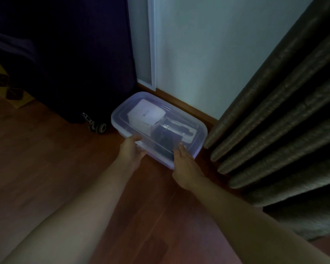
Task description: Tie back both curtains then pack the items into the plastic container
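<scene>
Two hands meet the plastic container (201, 130), which sits lidded on the wooden floor (55, 149) against the wall (208, 54). My left hand (132, 149) grasps its near left edge, thumb on the lid. My right hand (185, 162) lies straight-fingered on the near right edge, gripping nothing. Inside are a white box (145, 116) and something dark (166, 138). A wheeled suitcase (74, 63) stands just left and a grey curtain (284, 121) hangs near on the right.
</scene>
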Available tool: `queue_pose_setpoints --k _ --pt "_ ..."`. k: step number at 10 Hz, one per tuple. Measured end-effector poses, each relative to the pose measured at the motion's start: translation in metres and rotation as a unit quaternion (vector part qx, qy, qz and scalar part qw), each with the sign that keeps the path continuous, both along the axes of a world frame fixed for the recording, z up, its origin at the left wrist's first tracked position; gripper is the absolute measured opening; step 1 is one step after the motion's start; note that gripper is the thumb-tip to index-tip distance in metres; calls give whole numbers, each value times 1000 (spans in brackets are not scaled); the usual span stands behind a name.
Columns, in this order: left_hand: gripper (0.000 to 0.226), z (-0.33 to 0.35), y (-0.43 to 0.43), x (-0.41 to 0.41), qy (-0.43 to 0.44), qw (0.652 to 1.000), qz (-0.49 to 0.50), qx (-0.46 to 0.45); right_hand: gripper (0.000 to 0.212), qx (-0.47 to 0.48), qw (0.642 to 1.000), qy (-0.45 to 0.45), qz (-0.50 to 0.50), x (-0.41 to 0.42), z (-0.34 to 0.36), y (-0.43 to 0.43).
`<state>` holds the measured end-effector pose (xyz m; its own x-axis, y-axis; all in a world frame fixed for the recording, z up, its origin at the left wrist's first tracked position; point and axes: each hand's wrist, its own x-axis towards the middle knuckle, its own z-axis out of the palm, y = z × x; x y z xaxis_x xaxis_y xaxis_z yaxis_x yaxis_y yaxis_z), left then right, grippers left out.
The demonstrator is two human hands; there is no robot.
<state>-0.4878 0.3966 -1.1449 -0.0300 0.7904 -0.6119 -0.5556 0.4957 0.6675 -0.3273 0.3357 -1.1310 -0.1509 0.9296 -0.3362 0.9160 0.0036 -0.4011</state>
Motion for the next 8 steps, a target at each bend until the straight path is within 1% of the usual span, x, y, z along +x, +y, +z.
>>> queue_pose_setpoints --k 1,2,3,4,5,6,7,8 --pt "34 -1 0 4 -5 1000 -4 -8 72 -6 999 -36 5 3 -3 5" --pt "30 0 3 5 -13 1000 -4 0 72 -7 999 -47 10 5 -5 10" --pt "27 7 6 4 -12 999 -36 4 71 0 999 -44 11 4 -4 17" --pt "25 10 11 6 52 995 -80 -12 72 3 999 -53 10 0 -4 19" --pt "37 4 12 -1 191 971 -141 11 75 -2 998 -66 -6 -3 -3 17" --pt "34 16 3 -6 241 960 -139 42 70 -8 998 -67 0 -5 6 17" --pt "37 47 -15 -13 269 945 -172 70 61 -9 999 -35 7 -14 43 8" --pt "41 69 -17 -18 301 934 -187 41 62 1 1000 2 3 -19 79 3"
